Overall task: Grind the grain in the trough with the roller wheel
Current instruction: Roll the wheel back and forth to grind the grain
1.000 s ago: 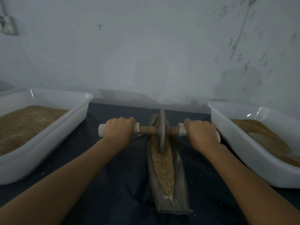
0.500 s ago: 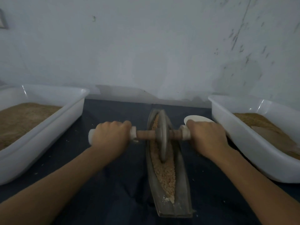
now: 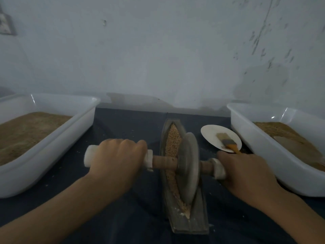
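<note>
Both my hands are on the roller wheel [image 3: 188, 166] now: my left hand [image 3: 116, 159] has its fingers curled tight round the white left handle, and my right hand [image 3: 246, 175] grips the right handle the same way. Between my fingers the grey disc stands on edge in the trough [image 3: 186, 219], sitting on the grain [image 3: 173, 138], most of which lies beyond my knuckles. Just past my right fingers a white plate [image 3: 211, 134] carries a brush [image 3: 226, 140]. Outside each hand, a white tub [image 3: 52, 147] of brown meal rests on the dark desk [image 3: 130, 127].
</note>
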The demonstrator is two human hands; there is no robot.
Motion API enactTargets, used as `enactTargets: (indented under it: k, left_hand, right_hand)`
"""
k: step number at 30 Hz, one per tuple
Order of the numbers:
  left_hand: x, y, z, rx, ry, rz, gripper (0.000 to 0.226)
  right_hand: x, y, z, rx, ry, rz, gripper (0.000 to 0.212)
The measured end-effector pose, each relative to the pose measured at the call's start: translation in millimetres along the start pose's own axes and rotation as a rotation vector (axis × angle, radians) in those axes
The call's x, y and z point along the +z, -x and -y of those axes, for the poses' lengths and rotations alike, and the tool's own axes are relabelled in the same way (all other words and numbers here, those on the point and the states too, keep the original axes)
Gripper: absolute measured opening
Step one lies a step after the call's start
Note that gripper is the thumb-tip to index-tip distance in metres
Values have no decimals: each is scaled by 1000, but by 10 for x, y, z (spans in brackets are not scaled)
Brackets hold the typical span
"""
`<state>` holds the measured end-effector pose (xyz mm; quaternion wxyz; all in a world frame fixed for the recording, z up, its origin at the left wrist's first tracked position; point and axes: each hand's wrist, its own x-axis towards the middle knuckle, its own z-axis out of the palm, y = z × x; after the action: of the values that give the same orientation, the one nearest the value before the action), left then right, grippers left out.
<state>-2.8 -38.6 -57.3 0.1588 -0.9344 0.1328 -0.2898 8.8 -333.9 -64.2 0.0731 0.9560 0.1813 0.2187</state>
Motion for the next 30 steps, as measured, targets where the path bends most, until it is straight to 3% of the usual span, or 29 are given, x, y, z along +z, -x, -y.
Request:
enactTargets:
  k: [3,8,14,19,21,23,24,27,30]
  left_hand:
    - [12,2,15,-9,-3,45,54]
    - [376,-459,35,-200,169,192,27]
    - [418,-782,53,-198,103,194,15]
    - [89,-279,-21,-106,35,134,28]
    - [-57,5,-21,-8,30,16,41]
    - [-131,151,13,56,98,-154,44]
    - [-121,166,18,42,137,-157,44]
    - [47,-46,-8,-26,87,8,46]
    - [387,-405,39,-176,113,116,29]
  right_hand:
    - [-2,-7,-24,-17,69,62,51]
    - [307,-597,-37,14,121,-91,41]
    - [457,-1056,-101,128,12,28,23]
    - [256,-377,-19,51,36,-25,34]
    - [63,-107,35,-16,9,-68,47]
    - [-31,11,52,-31,20,-17,49]
    - [-29,13,60,-22,42,15,49]
    - [89,-160,36,-13,55,-37,46]
    - [319,-576,-13,6,140,-79,36]
